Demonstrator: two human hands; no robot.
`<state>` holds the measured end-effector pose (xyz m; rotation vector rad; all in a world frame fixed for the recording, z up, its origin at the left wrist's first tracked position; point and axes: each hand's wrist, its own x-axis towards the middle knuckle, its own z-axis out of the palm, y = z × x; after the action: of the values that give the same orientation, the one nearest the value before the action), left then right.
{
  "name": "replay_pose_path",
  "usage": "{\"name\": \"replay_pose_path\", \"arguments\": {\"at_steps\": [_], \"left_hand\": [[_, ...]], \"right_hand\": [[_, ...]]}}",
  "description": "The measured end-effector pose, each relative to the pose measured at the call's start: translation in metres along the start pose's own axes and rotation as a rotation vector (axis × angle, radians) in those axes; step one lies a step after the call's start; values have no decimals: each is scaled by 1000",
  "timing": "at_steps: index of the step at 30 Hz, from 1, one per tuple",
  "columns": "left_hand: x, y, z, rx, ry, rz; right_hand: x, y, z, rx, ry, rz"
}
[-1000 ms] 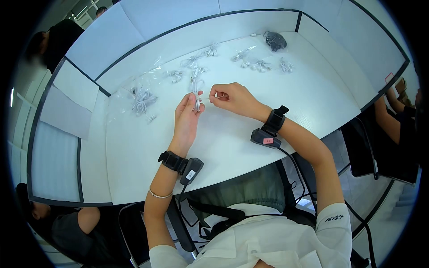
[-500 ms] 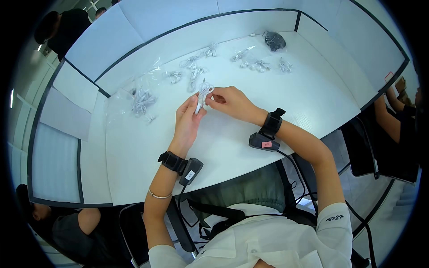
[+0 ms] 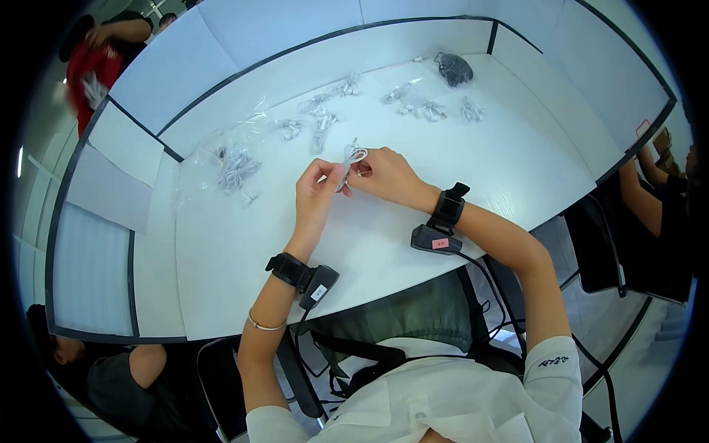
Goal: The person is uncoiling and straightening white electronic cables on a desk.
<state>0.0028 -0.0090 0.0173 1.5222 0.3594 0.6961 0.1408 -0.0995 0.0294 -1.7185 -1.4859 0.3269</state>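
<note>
A small coiled white cable (image 3: 356,154) is held between my two hands above the middle of the white table. My left hand (image 3: 319,184) pinches its lower part between thumb and fingers. From the other side my right hand (image 3: 385,174) has its fingers closed on the bundle's right edge. A short plug end points up from the coil. Beyond my hands, several white cable bundles lie on the table, the nearest one (image 3: 322,133) just behind the held coil.
A larger white cable pile (image 3: 238,168) lies at the left beside clear plastic bags (image 3: 255,125). More bundles (image 3: 430,110) and a black pouch-like bundle (image 3: 453,69) lie at the back right. Low panels (image 3: 332,37) border the table. People sit left and right.
The cable has moved slightly right and tilted, and my hands are closer together around it. At the far upper left, a person in red has come into view.
</note>
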Motion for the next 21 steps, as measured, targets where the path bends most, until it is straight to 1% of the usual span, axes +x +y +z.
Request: {"name": "replay_pose_path", "arguments": {"at_steps": [2, 5, 8, 9, 12, 18, 21], "left_hand": [[-1, 2, 1, 38, -13, -10], [0, -3, -6, -43, -45, -54], [2, -8, -9, -170, 41, -148], [2, -8, -10, -189, 24, -155], [0, -3, -4, -301, 79, -195], [1, -9, -10, -382, 16, -165], [1, -9, -9, -395, 44, -161]], "right_hand": [[0, 5, 4, 47, 43, -29], [0, 5, 5, 11, 29, -2], [1, -1, 1, 11, 4, 21], [1, 0, 1, 18, 4, 16], [1, 2, 3, 42, 8, 5], [0, -3, 4, 100, 20, 2], [0, -2, 6, 138, 19, -14]]}}
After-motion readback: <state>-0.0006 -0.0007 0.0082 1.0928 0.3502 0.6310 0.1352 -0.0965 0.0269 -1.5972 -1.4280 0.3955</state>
